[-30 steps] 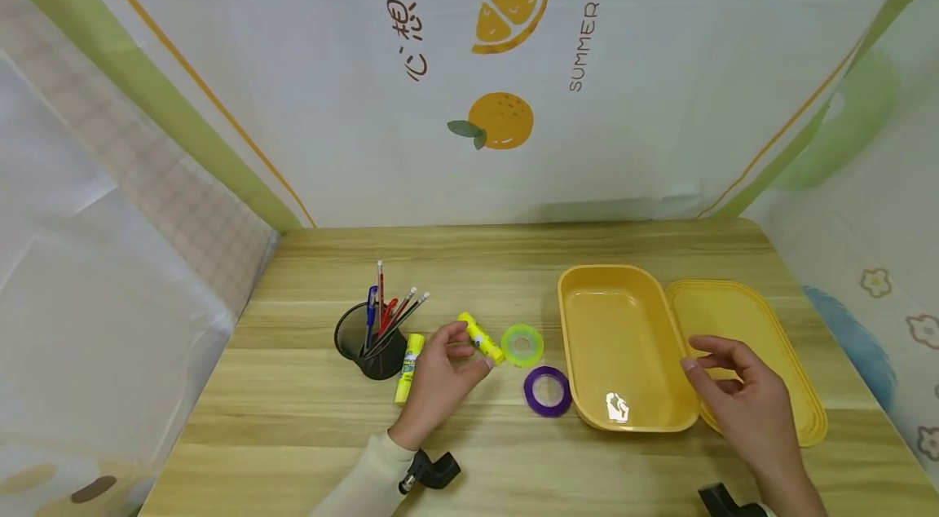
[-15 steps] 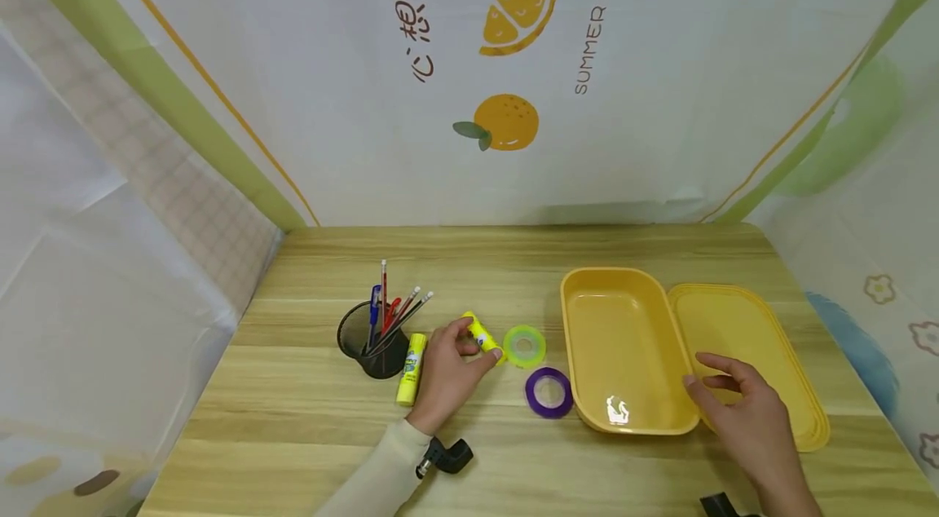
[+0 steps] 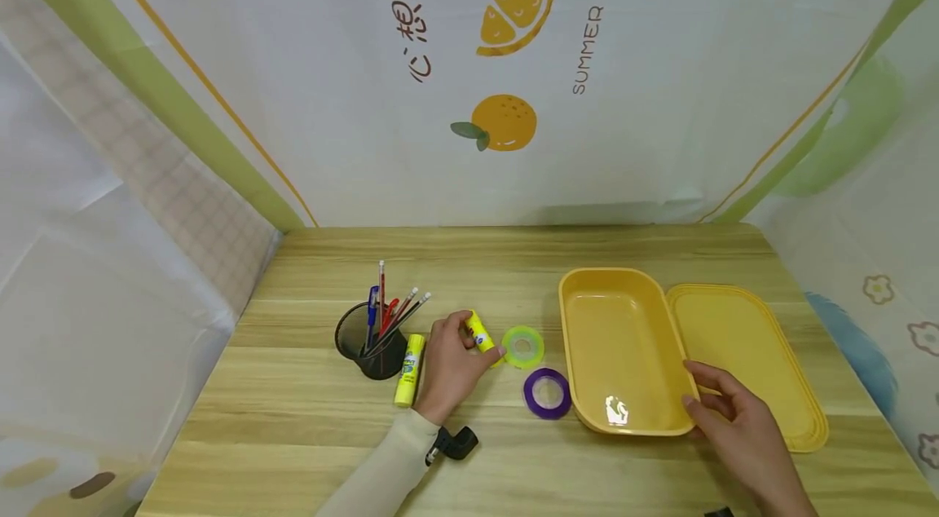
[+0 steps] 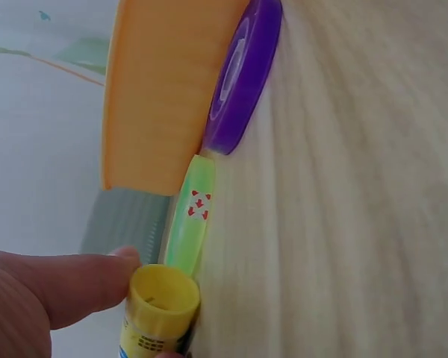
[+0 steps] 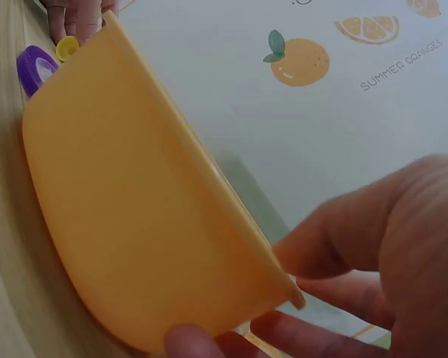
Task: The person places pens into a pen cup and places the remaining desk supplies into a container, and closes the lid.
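My left hand [image 3: 453, 370] has its thumb and fingers at a bright yellow glue stick [image 3: 480, 333] lying on the table, pinching it. In the left wrist view the stick's hollow yellow end [image 4: 164, 291] faces the camera, with a fingertip against its rim. A second glue stick [image 3: 409, 372] lies just left of that hand. My right hand [image 3: 737, 423] grips the front right edge of a deep yellow plastic box [image 3: 623, 338]. In the right wrist view, fingers reach over the rim and beneath it against the outer wall.
A green tape roll [image 3: 535, 347] and a purple tape roll [image 3: 531, 399] lie between the glue stick and box. A black mesh pen cup [image 3: 383, 360] with pens and pencils stands left. The yellow lid [image 3: 741, 338] lies right of the box. A printed cloth hangs behind.
My left hand has closed its thumb and fingers onto the glue stick. The right hand has moved from above the lid down and left onto the box's rim.
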Demonstrator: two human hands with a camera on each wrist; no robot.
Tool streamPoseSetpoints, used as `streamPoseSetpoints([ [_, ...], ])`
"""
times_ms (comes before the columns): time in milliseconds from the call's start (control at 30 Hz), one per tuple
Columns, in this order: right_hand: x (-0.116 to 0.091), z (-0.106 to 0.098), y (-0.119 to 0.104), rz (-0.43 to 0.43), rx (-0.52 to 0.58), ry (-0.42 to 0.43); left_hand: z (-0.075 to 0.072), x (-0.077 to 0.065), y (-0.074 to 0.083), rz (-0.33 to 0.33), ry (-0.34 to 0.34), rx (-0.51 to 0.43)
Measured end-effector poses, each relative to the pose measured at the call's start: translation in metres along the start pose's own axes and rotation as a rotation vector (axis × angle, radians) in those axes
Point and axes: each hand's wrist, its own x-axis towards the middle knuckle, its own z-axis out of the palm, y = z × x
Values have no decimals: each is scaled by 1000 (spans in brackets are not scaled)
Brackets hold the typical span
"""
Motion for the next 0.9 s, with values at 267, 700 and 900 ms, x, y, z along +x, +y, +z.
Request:
streamPoseSetpoints([
  [267,-1,-6,12,-155,149,-92,-5,2,0,41,-27,25],
  [700,-2,-11,23,-191,415,-234,-13,5,-1,38,-79,-18],
  [900,-2,-10,22,-184,419,-227,-14,7,-3,8,-78,-49],
])
